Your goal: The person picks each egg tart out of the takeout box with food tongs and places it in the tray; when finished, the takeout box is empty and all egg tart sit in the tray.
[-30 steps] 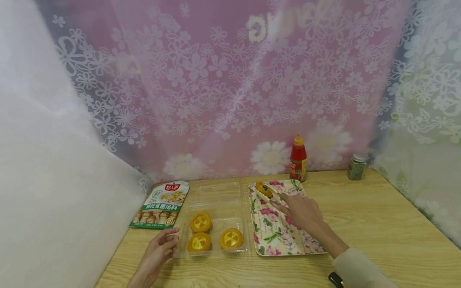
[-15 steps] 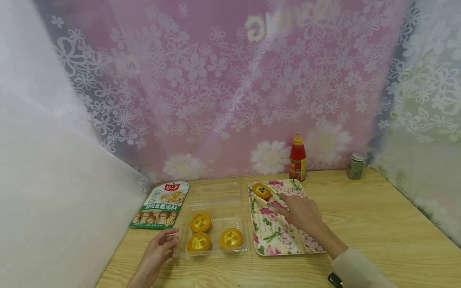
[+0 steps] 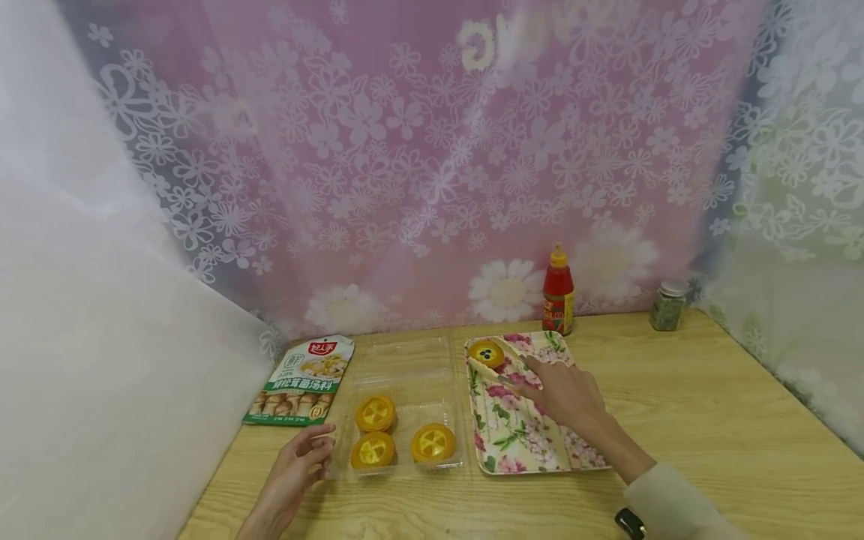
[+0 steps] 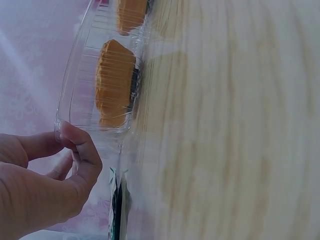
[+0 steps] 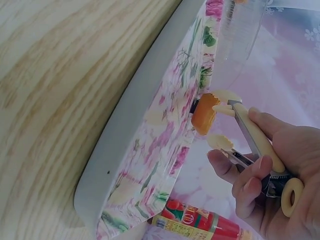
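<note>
At the left end of a clear plastic clamshell box (image 3: 405,361), my left hand (image 3: 297,469) pinches the rim between thumb and fingers. Three egg tarts with yellow patterned tops, one of them the right-hand tart (image 3: 433,443), sit in the box's near half. My right hand (image 3: 567,394) grips a pair of tongs (image 5: 254,131) with cream scalloped tips. The tips stand spread on either side of an egg tart (image 3: 487,353) topped with dark berries. This tart sits upright in the far left corner of a floral tray (image 3: 502,442).
A mushroom soup pouch (image 3: 297,384) lies left of the box. Behind the tray stand a red sauce bottle (image 3: 557,300) and, farther right, a small jar (image 3: 668,307) of green flakes. A black object (image 3: 631,523) shows beside the right sleeve. A floral curtain (image 3: 405,187) closes off the back.
The berry tart has gone from tilted in the tongs to flat on the tray, and the tong tips have spread away from it. My left hand keeps its place at the box.
</note>
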Available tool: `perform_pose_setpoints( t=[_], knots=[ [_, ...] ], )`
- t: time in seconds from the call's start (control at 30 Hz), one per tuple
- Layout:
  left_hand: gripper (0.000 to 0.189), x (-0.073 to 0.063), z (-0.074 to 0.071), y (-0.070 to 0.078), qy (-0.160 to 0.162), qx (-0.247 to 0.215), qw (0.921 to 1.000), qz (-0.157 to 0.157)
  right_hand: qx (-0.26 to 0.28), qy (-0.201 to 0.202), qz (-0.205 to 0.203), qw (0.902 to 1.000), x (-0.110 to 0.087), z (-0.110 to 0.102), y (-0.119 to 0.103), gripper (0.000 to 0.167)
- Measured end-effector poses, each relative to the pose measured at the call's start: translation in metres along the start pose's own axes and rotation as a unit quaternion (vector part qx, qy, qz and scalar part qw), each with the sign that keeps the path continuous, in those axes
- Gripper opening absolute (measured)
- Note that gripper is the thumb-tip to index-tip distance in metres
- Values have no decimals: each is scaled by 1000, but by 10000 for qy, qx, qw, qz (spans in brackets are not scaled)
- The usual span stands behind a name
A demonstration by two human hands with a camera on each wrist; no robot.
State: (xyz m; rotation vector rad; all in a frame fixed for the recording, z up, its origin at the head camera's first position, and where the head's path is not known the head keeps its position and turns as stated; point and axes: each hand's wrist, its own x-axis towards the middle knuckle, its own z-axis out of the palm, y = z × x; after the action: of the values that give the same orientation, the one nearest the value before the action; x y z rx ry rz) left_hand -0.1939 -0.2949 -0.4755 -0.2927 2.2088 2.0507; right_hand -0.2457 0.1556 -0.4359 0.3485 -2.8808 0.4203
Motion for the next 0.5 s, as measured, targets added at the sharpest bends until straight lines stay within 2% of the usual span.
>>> perform_pose_setpoints(
  t=[0.5],
  knots=[
    [41, -1, 0, 4, -71, -1, 10000, -26, 402, -269, 290, 9984, 1, -3, 4, 67]
  ],
)
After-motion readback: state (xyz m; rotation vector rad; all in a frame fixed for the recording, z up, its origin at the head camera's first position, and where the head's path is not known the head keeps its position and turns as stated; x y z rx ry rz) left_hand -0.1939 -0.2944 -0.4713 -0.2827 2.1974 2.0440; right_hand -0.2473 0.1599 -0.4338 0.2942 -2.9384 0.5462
